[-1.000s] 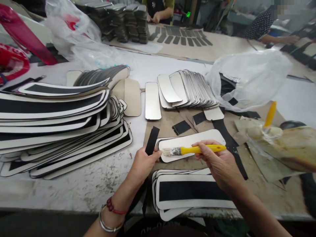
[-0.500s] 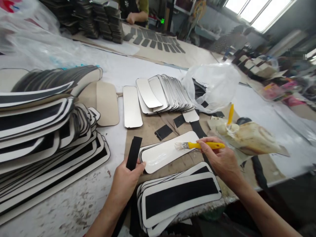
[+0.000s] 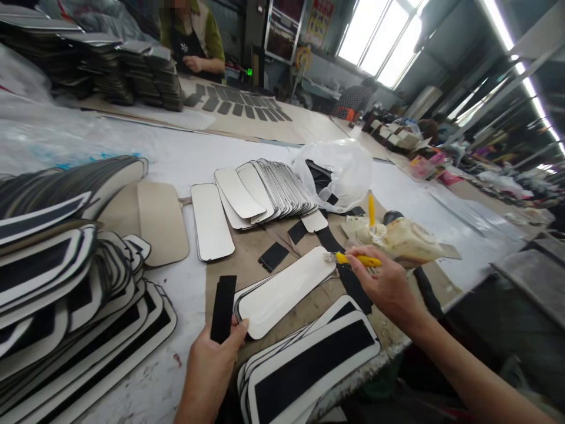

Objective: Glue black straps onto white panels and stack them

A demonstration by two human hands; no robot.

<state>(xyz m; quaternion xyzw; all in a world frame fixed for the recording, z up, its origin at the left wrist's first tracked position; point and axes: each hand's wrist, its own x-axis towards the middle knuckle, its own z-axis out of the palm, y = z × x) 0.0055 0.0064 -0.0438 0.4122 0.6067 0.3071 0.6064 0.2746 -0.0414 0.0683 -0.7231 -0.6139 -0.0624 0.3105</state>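
On the white workbench (image 3: 174,335), the right hand (image 3: 388,288) pinches a yellow-handled brush (image 3: 357,259) narrowly, bristles close above a white panel (image 3: 282,292), while the left hand (image 3: 209,368) firmly grips a black strip (image 3: 223,309).

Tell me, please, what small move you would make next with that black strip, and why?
I would probably lay the black strip from the left hand down along the middle of the white panel. The panel's face looks glossy, as if coated, the right hand holds the yellow-handled brush at its end, and the stacked panels nearby carry black bands.
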